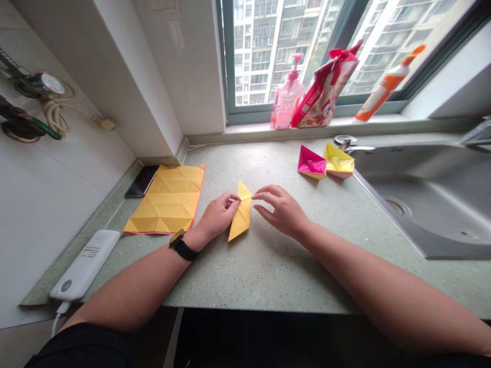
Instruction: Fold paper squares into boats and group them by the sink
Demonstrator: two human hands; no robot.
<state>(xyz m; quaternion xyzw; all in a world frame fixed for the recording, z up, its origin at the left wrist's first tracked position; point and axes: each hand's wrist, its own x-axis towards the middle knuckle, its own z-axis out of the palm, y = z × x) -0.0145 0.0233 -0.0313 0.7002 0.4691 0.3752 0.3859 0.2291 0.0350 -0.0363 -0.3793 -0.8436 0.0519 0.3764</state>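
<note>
A folded yellow origami paper (241, 217), pointed at both ends, stands between my two hands at the middle of the counter. My left hand (219, 214) pinches its left edge between thumb and fingers. At its right side my right hand (282, 209) is held with thumb and fingers apart, the fingertips close to the paper's edge; whether they touch it I cannot tell. To the left lies a stack of creased yellow paper sheets (164, 199) with a pink edge showing underneath. Two folded paper boats, one magenta (311, 162) and one yellow (339, 159), sit at the back right.
A phone (141, 181) lies partly beside the paper stack, with a white power bank (85, 265) and cable nearer me. On the right is a steel sink (425, 204). A pump bottle (287, 99), a red bag (326, 89) and an orange-white bottle (387, 87) line the windowsill.
</note>
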